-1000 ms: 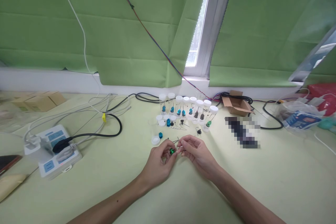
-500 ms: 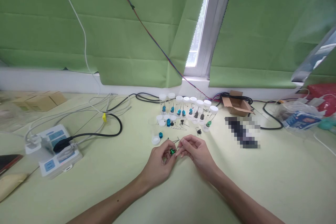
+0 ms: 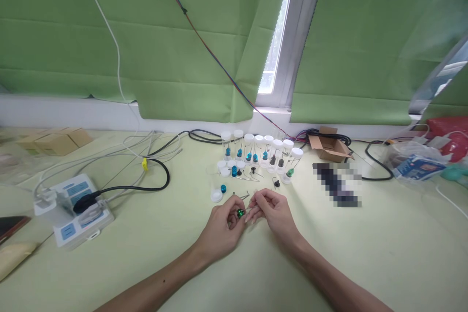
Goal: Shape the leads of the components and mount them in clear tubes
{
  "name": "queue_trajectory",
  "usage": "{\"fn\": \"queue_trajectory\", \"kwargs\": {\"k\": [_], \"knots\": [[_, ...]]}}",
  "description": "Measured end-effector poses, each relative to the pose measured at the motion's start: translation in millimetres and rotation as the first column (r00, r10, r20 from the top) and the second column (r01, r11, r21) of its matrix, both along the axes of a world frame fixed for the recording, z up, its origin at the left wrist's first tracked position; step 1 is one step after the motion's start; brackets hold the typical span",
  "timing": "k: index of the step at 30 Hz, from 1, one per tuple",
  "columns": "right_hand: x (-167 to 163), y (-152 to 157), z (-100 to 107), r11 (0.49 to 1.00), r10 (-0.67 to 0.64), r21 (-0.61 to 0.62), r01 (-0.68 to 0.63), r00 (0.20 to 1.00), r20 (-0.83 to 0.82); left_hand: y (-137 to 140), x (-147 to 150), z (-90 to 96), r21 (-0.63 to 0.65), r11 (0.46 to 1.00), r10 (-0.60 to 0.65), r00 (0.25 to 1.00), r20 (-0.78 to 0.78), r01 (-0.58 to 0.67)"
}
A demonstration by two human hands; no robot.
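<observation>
My left hand pinching small, glossy green metallic part, right hand gripping thin silvery rod; best keep part steady, rod lined up.

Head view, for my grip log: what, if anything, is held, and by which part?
The left hand holds a green piece by its outer sides; right hand: cannot be told.

The left hand and right hand are bare and slim-fingered. The left forearm and right forearm, also bare, broaden evenly away from narrow wrists. One small, round dark spot, probably a mole, marks the left forearm; its exact edge is blurred.
</observation>
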State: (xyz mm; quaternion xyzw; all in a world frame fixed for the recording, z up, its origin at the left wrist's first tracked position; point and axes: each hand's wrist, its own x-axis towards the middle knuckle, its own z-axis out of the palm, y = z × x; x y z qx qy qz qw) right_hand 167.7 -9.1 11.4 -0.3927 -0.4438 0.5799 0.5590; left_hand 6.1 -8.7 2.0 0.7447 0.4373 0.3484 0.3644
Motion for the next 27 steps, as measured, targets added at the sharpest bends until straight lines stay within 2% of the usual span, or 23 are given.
{"fn": "queue_trajectory", "kwargs": {"k": [11,18,27], "knots": [[-0.4,-1.6,0.3,0.999,0.039,-0.01,-0.039,0.999,0.0,-0.1,-2.7,-1.9,0.015,1.0,0.003,0.999,-0.046,-0.002],[-0.1,0.2,-2.7,0.999,0.042,-0.03,-0.043,0.999,-0.03,-0.5,-1.9,-0.5,0.01,1.0,-0.005,1.0,-0.019,0.006],[0.4,-2.1,1.0,0.989,0.102,-0.094,-0.117,0.984,-0.147,-1.9,-1.8,0.4,0.009,1.0,-0.012,1.0,0.009,0.012]]}}
